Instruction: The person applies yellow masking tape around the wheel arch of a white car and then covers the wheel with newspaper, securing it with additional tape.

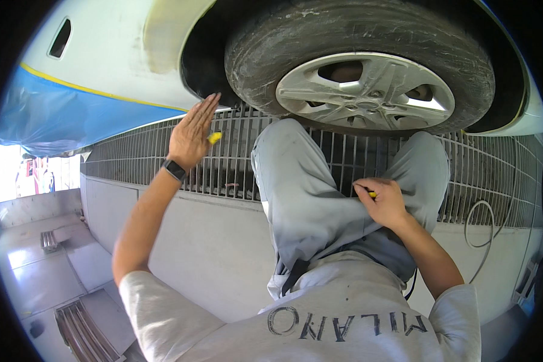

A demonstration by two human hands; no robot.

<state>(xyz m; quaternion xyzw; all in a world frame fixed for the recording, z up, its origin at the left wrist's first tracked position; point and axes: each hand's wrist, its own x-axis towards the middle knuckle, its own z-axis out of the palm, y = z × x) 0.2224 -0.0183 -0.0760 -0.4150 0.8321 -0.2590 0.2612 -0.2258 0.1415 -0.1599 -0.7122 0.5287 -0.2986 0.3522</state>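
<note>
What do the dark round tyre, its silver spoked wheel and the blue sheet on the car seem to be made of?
Dark round tyre: matt rubber, by its scuffed black surface.
Silver spoked wheel: probably metal, maybe painted, from its dull grey sheen.
Blue sheet: likely thin plastic film, given its shiny wrinkles.

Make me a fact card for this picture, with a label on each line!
Car: white; blue sheet below yellow strip
Wheel: silver rim, scuffed dark tire
Left hand: fingers straight, near wheel arch; small yellow thing beside it, maybe held
Right hand: curled over gray pants, yellow bit showing
Watch: dark, on left wrist
Floor: gray grating, pale panels
</note>
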